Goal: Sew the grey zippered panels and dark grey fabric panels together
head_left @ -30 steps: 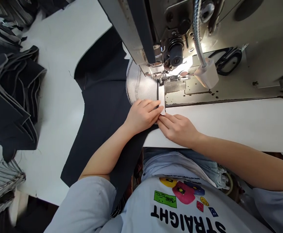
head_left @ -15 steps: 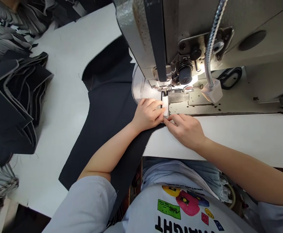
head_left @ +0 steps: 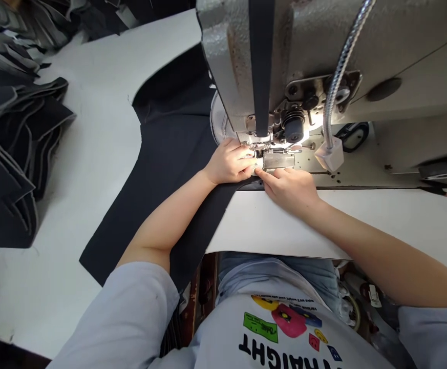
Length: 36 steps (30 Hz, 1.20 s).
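As I watch remotely: left hand (head_left: 231,163) over pale fabric (head_left: 219,120) | right hand (head_left: 293,189) at white strip (head_left: 259,162) | either grip pinching: I cannot tell

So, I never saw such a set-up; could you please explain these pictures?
You look through a camera worn on the head, facing forward and down. There is no robot: someone works bare-handed. The large metal thing is a sewing machine with a white block on a bendable neck. On the white table lie dark cloth and, at left, a pile of dark pieces. The left hand rests over a pale piece at the machine; the right hand sits close by. Whether either pinches anything is hard to tell.
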{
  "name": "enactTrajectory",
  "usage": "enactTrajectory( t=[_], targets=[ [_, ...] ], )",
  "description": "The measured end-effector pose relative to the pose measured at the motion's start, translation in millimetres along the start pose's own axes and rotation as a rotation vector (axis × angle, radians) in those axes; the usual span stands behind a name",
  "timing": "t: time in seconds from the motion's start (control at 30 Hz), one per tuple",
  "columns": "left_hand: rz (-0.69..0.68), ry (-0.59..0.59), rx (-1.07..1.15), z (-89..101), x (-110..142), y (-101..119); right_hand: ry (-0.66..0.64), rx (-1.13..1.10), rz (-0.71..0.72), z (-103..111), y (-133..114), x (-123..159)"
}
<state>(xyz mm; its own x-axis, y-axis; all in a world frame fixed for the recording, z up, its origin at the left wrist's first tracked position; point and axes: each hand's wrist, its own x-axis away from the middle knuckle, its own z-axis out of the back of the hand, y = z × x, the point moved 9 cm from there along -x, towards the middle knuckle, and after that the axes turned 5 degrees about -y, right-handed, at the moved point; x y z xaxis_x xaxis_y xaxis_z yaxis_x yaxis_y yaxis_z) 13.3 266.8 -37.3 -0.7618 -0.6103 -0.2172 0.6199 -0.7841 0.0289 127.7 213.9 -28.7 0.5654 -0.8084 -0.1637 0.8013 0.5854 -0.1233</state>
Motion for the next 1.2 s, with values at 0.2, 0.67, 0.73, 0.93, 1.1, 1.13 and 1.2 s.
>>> enactTrajectory(
  t=[0.2,0.67,0.73,0.93,1.1,1.13,1.2],
  targets=[
    [0.063,-0.039,-0.017,24.5,17.8,7.6,0.083,-0.082,0.053,3.0,7.8,6.2],
    [0.044,-0.064,-0.006,14.8,14.2,21.6,0.075,-0.054,-0.001,7.0,5.3,9.1],
    [0.060,-0.071,0.019,15.6,15.2,21.3,0.071,-0.052,-0.005,6.5,6.3,8.7],
    [0.054,-0.062,-0.015,12.1,3.7,5.5,-0.033,0.025,-0.106,-4.9,11.9,-5.0],
    [0.027,-0.022,0.020,8.8,-4.1,-7.6,-0.074,0.040,-0.135,-10.6,18.2,-13.8],
    [0.029,-0.014,0.032,9.0,-4.1,-8.5,-0.065,0.038,-0.131,-10.6,18.7,-13.8],
    [0.038,-0.005,0.042,9.7,-3.4,-8.8,-0.034,0.025,-0.114,-9.6,18.8,-13.0]
  ],
)
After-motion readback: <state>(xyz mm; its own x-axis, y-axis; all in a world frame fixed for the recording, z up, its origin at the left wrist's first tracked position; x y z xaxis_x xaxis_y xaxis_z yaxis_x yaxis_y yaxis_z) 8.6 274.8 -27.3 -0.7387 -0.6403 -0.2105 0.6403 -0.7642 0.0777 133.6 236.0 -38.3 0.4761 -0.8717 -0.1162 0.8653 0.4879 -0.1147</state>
